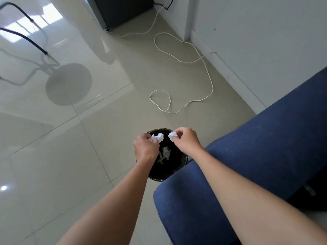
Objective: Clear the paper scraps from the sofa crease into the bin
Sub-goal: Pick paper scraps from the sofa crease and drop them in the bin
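Note:
A round black bin [172, 171] stands on the floor against the end of the blue sofa [265, 156]. Both my hands hover over its mouth. My left hand [146, 148] pinches a crumpled white paper scrap [158, 137] at its fingertips. My right hand [186, 139] pinches another white scrap [172, 135]. Inside the bin, several white paper pieces [164, 154] lie on the dark bottom. The sofa crease is out of view.
A long white cable [203, 68] loops across the glossy tiled floor beyond the bin. A dark cabinet [122, 11] stands at the back. A stand with a round grey base [69, 84] is at the left. A white wall [256, 41] runs behind the sofa.

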`<state>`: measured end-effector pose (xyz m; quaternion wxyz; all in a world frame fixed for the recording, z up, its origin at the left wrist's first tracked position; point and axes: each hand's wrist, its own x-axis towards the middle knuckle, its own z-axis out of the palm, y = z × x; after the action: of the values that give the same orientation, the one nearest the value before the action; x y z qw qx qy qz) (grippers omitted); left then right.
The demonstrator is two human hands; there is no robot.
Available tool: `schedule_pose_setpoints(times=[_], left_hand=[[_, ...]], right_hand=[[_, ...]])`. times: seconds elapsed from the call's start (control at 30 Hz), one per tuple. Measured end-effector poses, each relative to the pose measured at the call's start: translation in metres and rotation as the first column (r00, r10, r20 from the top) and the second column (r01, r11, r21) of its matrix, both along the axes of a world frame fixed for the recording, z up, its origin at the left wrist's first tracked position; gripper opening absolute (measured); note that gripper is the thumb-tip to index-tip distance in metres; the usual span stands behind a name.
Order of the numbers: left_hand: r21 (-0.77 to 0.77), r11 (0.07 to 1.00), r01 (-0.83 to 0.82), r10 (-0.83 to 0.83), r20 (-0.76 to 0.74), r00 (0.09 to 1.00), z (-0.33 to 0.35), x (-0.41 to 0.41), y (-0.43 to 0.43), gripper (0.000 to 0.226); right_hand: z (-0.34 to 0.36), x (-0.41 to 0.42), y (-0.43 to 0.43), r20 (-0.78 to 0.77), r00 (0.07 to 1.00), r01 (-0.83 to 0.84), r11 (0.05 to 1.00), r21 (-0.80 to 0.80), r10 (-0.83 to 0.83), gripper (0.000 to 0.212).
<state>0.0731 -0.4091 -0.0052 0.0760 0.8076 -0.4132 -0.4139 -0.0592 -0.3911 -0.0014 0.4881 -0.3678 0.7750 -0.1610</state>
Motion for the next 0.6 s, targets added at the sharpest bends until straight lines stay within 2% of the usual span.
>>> schedule_pose_setpoints(times=[0.1,0.2,0.4,0.5,0.6], left_hand=[[0.06,0.995,0.081,-0.08,-0.022,0.997,-0.005,0.005,0.0,0.044],[0.084,0.99,0.113,-0.111,-0.023,0.994,-0.004,0.007,0.002,0.045],[0.036,0.985,0.172,-0.172,0.015,0.985,0.015,-0.008,0.011,0.045],[-0.011,0.955,0.296,-0.296,0.027,0.955,0.032,-0.039,0.017,0.042],[-0.06,0.881,0.469,-0.466,0.048,0.883,0.054,-0.09,0.026,0.043]], right_hand=[[0.003,0.002,0.0,-0.005,0.993,-0.117,0.99,0.076,0.117,0.03],[0.007,-0.002,0.001,-0.004,0.981,-0.191,0.976,0.104,0.193,0.042],[0.027,-0.024,0.013,-0.001,0.996,-0.092,0.995,0.037,0.093,0.044],[0.042,-0.048,0.029,-0.028,1.0,-0.003,0.999,-0.032,0.002,0.042],[0.058,-0.086,0.051,-0.071,0.991,0.108,0.99,-0.086,-0.115,0.042]])
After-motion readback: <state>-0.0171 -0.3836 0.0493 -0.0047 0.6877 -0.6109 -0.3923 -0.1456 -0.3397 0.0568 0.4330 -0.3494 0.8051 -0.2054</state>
